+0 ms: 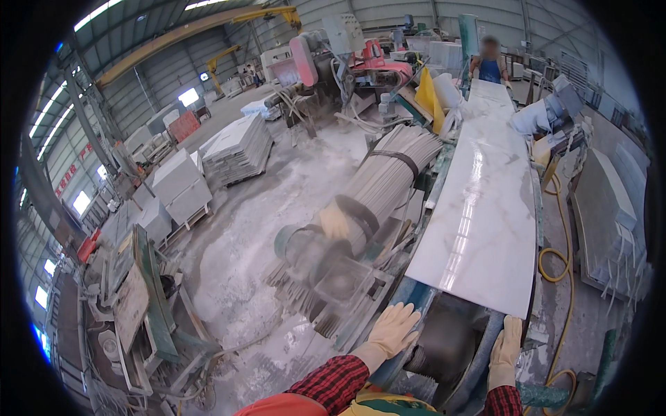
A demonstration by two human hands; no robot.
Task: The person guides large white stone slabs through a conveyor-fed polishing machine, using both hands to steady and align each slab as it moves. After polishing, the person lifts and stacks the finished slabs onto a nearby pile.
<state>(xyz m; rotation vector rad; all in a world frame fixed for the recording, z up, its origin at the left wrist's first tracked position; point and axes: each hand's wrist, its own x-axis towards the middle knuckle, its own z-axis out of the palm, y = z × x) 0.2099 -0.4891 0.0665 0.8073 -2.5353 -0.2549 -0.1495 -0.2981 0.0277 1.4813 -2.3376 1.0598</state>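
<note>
A long polished white stone slab (479, 215) with faint grey veins stretches away from me on a machine bed. My left hand (394, 331), in a cream glove, lies on the blue frame rail (417, 290) just short of the slab's near left corner. Its fingers are spread and hold nothing. My right hand (506, 350), gloved alike, rests on the right-hand rail, fingers stretched toward the slab's near right corner. Whether those fingertips touch the slab, I cannot tell. Between my hands sits a dark roller or belt end (447, 340).
At the slab's far end stands a person in a blue apron (490, 68). A dusty motor (322, 256) and a bundle of long pale strips (395, 163) lie left of the bed. A yellow hose (555, 267) runs along the right, beside stacked slabs (602, 204).
</note>
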